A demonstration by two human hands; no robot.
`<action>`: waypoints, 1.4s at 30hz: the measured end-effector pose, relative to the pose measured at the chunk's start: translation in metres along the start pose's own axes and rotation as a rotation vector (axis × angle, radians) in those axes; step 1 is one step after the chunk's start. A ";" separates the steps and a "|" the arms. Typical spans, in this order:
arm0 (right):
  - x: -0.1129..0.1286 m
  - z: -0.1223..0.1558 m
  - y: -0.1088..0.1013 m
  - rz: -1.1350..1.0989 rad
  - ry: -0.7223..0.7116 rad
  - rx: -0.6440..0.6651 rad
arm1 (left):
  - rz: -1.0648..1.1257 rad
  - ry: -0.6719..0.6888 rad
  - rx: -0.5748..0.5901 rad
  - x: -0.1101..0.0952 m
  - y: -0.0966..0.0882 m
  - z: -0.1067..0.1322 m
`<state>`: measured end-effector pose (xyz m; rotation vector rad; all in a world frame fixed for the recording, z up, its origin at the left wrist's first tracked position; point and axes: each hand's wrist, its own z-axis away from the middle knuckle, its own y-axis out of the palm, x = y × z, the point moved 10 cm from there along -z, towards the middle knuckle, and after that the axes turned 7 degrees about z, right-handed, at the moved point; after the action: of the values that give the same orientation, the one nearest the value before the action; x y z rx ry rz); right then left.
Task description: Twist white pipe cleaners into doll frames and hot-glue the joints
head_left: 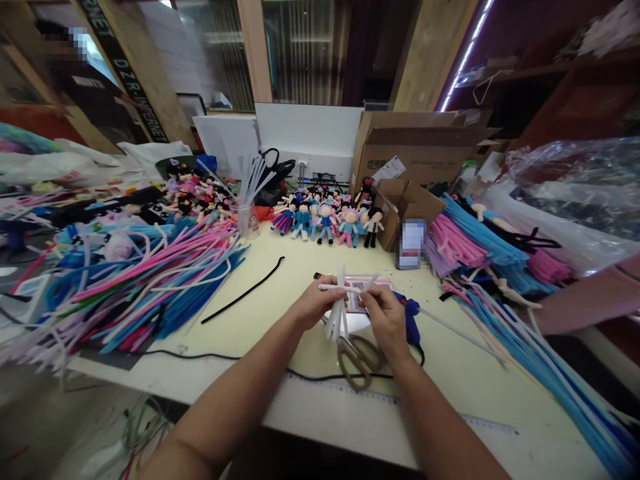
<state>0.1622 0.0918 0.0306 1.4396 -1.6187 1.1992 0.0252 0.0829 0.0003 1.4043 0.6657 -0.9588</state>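
Note:
Several white pipe cleaners (338,321) hang in a small bundle between my hands. My left hand (320,300) is closed around the upper part of the bundle, with one piece lying crosswise over it. On the other side, my right hand (386,317) pinches the end of a white pipe cleaner between thumb and fingers. Just below both hands lie scissors (356,367) with olive-coloured handles. A blue glue gun (412,321) rests right beside my right hand, partly hidden by it. Behind the hands a pinkish printed card (356,303) is partly covered.
Loose coloured pipe cleaners (150,280) heap up at left; more bundles (490,247) lie at right. Small dolls (325,220) stand at the back before a cardboard box (415,150). A black pipe cleaner (243,291), a cable (200,355) and a ruler (487,424) lie on the table.

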 end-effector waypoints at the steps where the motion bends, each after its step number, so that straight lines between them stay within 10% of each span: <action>1: -0.002 -0.001 0.000 0.003 0.012 0.007 | -0.029 0.010 0.012 0.000 -0.002 0.000; 15: -0.036 0.001 0.022 -0.262 0.376 0.196 | -0.603 0.237 0.084 -0.028 -0.007 0.005; 23: -0.033 0.001 0.024 -0.403 0.339 0.159 | -0.800 0.480 -0.010 -0.050 0.007 0.017; 31: -0.030 -0.001 0.016 -0.288 0.323 0.157 | -0.839 0.289 -0.101 -0.032 -0.009 0.015; 42: -0.039 -0.003 0.016 -0.250 0.373 0.206 | -0.863 0.433 -0.038 -0.047 0.007 0.021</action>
<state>0.1535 0.1089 -0.0072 1.3919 -1.0580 1.4165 0.0051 0.0688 0.0461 1.3003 1.6897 -1.2873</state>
